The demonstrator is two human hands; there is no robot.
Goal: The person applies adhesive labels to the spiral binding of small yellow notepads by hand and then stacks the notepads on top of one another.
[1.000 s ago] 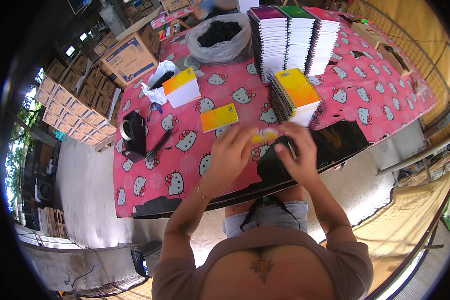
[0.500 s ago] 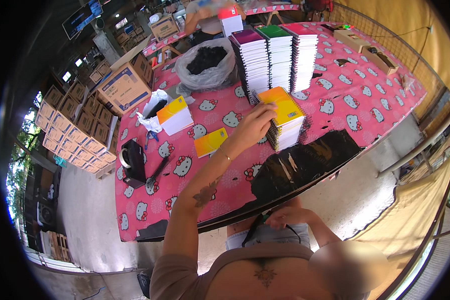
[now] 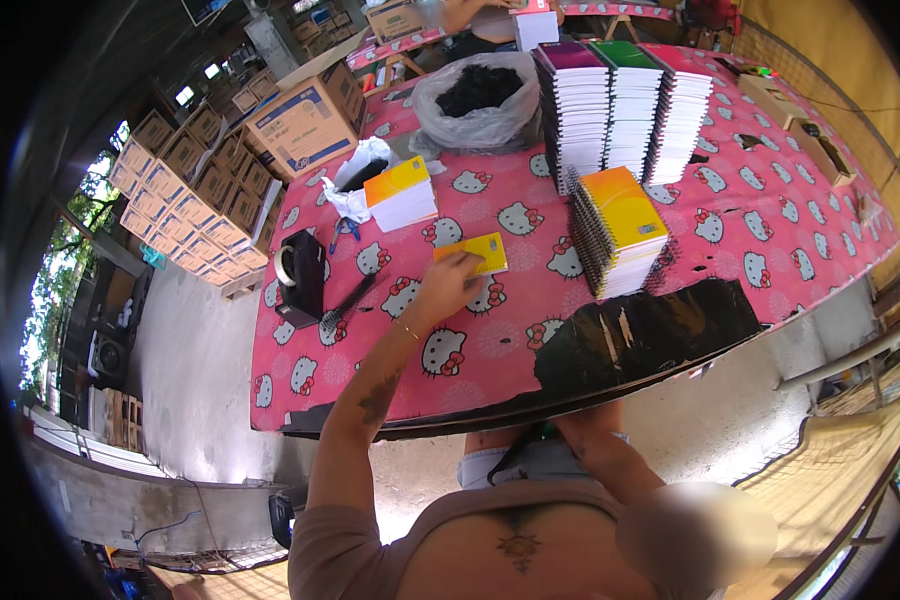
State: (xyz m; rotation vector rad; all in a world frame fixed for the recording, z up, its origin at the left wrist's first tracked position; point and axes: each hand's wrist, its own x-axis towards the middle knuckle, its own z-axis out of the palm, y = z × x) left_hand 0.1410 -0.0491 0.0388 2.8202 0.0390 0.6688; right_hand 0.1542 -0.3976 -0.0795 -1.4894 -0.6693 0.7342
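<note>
My left hand [image 3: 452, 283] reaches over the pink table and has its bent fingers on the near left part of a thin yellow-orange notebook [image 3: 487, 250] lying flat. Further back stands a short pile of yellow-covered pads [image 3: 400, 196], with no coils visible on it. To the right is a stack of yellow spiral notebooks [image 3: 625, 225], black coils along its sides, which my hand does not touch. My right forearm [image 3: 610, 462] hangs low by my lap; the fingers of that hand are hidden at the table's near edge.
Tall stacks of purple [image 3: 578, 110], green [image 3: 632, 110] and red [image 3: 680, 115] spiral notebooks stand behind. A clear bag of black coils [image 3: 480, 95], a black tape dispenser [image 3: 300, 275] and a brush [image 3: 352, 303] are on the table [image 3: 450, 385]. Cartons [image 3: 195, 205] rise at left; a person works beyond.
My left hand has left the stack of yellow spiral notebooks and moved left onto the thin notebook. My right hand has shifted so its fingers no longer show. The view has turned left.
</note>
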